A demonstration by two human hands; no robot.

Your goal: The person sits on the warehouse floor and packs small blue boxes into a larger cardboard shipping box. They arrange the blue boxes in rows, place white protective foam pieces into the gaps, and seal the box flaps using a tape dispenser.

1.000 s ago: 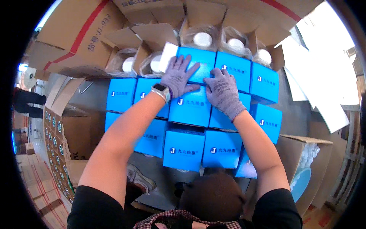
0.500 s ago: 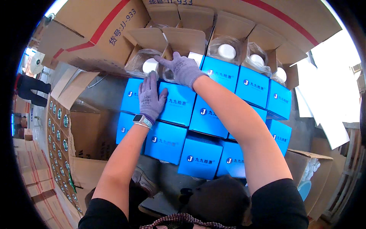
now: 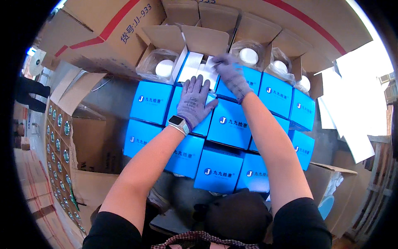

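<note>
My left hand (image 3: 194, 101), in a grey work glove, lies with fingers spread on the front of a blue box (image 3: 176, 106) in the row nearest the raised lids. White inner flaps (image 3: 191, 66) lie folded across that box's top, and its brown lid (image 3: 205, 37) stands up behind. Near the right-hand flap is my right hand (image 3: 233, 76), also gloved; its fingers are bent and blurred, so whether they grip the flap is unclear. To the left, an open box holds a white-capped container (image 3: 164, 68) in a clear plastic bag (image 3: 149, 62).
More open boxes at the right hold bagged containers with white caps (image 3: 248, 56). Several blue boxes (image 3: 217, 172) stand in rows closer to me. A big brown carton (image 3: 83, 41) lies beyond. At the left is a divided carton of round-topped items (image 3: 58, 145); white sheets (image 3: 352, 116) lie right.
The white flaps have come down over the second box's top. My left hand has slid right, from beside the left box onto this one. My right hand has moved right.
</note>
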